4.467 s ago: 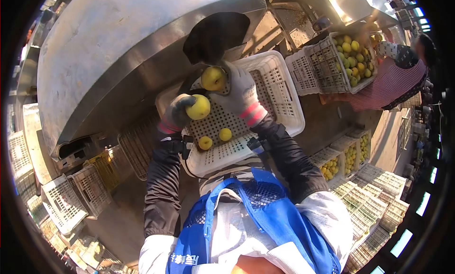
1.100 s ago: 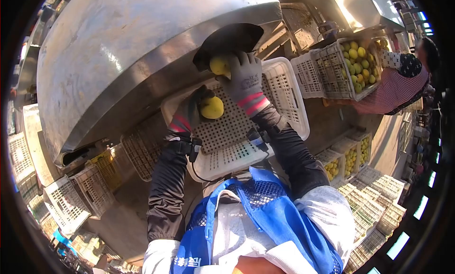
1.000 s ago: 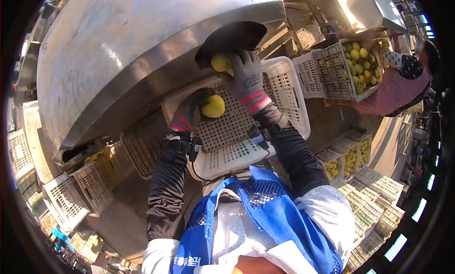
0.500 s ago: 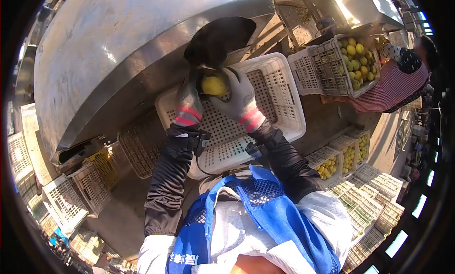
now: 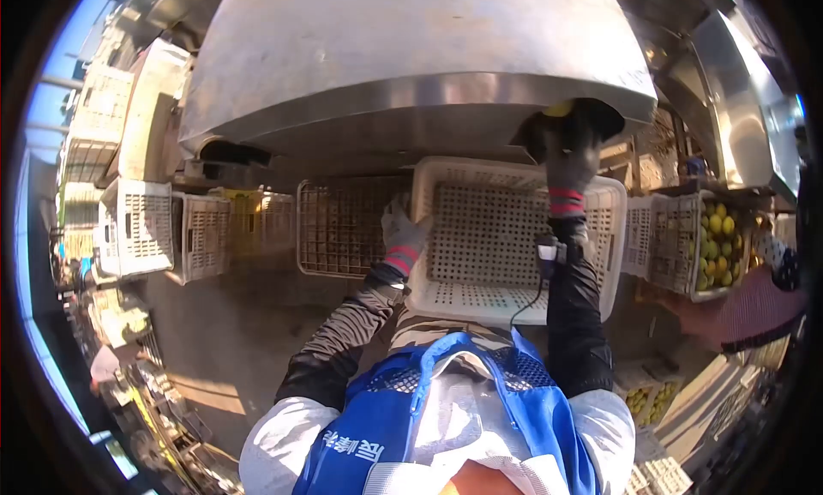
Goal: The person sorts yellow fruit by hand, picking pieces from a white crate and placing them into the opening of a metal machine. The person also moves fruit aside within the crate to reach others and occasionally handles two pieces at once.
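My right hand (image 5: 571, 156), in a grey glove with red cuff stripes, reaches up to a dark opening under the lip of a metal machine (image 5: 411, 92). A yellow fruit, apparently a mango (image 5: 560, 109), shows at its fingertips; shadow hides most of the grip. My left hand (image 5: 401, 231), gloved the same way, is at the left rim of a white plastic basket (image 5: 609, 264). Its fingers point forward and look apart, with nothing in them. The perforated floor of the basket shows between my arms.
A brown crate (image 5: 343, 229) stands left of the basket. Further left are white crates (image 5: 146, 229) and a yellow crate (image 5: 240, 216). At right, a crate of mangoes (image 5: 718, 246) stands near another person in a checked garment (image 5: 746, 306). More filled crates (image 5: 651, 401) are behind at right.
My view has swung left. Both hands held the mango together over the basket; now they are apart, the right up at the machine opening with a yellow fruit, the left at the basket's rim.
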Demonstrator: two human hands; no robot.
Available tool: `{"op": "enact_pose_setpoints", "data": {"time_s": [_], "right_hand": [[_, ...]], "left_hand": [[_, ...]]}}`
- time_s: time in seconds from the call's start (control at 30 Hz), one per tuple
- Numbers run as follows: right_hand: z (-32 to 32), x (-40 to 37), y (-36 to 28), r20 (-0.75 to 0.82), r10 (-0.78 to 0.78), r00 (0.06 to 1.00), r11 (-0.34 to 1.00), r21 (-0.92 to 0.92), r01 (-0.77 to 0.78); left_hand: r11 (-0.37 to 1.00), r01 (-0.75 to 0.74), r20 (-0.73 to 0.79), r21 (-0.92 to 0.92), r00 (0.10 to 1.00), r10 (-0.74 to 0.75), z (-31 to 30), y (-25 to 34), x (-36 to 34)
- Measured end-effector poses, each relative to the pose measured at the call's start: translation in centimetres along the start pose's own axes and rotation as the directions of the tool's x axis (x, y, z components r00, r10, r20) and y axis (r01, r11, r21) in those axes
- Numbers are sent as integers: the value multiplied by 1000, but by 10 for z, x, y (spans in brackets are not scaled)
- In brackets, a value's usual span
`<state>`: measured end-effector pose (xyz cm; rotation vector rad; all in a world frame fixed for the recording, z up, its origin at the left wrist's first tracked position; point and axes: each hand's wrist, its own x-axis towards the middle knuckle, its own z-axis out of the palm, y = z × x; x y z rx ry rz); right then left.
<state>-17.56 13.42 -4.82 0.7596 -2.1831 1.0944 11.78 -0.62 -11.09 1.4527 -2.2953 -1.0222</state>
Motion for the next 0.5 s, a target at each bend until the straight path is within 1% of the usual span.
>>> {"op": "enact_pose_setpoints", "data": {"time_s": [0.03, 0.07, 0.1, 0.13, 0.17, 0.2, 0.23, 0.27, 0.3, 0.33, 0.37, 0.4, 0.43, 0.47, 0.5], "right_hand": [[-18, -13, 9, 36, 92, 995, 996, -4, -92], [-44, -22, 7, 63, 99, 993, 993, 51, -103], [-69, -35, 20, 159, 136, 978, 989, -83, -124], [-81, -62, 55, 132, 157, 979, 981, -132, -140], [-106, -74, 72, 245, 212, 946, 961, -228, -156], [-127, -86, 92, 332, 418, 846, 838, -501, -217], [-142, -99, 113, 355, 499, 791, 784, -574, -238], [-151, -109, 133, 364, 579, 730, 722, -645, -251], [-154, -113, 154, 382, 554, 740, 745, -625, -235], [-154, -114, 172, 420, 576, 702, 786, -520, -334], [-153, -118, 187, 460, 596, 658, 800, -408, -439], [-151, -124, 210, 463, 585, 666, 809, -387, -442], [-145, -126, 241, 589, 705, 395, 661, -344, -667], [-134, -125, 279, 704, 704, 94, 451, -342, -824], [-122, -116, 280, 717, 688, 112, 471, -324, -821]], "left_hand": [[987, 111, 128, 115, 984, -126, -7, -18, -7], [954, 218, 231, 205, 937, -264, -20, -27, -17], [932, 303, 247, 196, 905, -347, -25, -42, -34], [914, 364, 287, 178, 869, -402, -20, -58, -48], [906, 404, 336, 126, 842, -422, -16, -77, -59], [896, 438, 400, 77, 809, -430, -8, -94, -75], [883, 453, 384, 119, 799, -462, -6, -92, -90], [877, 472, 361, 93, 804, -471, -8, -84, -104], [764, 645, 427, -16, 696, -578, -11, -74, -116], [611, 784, 506, -110, 573, -645, -11, -68, -129], [421, 841, 550, -340, 541, -636, 8, -77, -144], [196, 826, 598, -528, 525, -606, 32, -86, -157], [-15, 744, 594, -668, 521, -613, 45, -84, -163], [72, 675, 478, -734, 590, -651, 81, -112, -160], [69, 655, 466, -752, 604, -646, 80, -111, -154]]}}
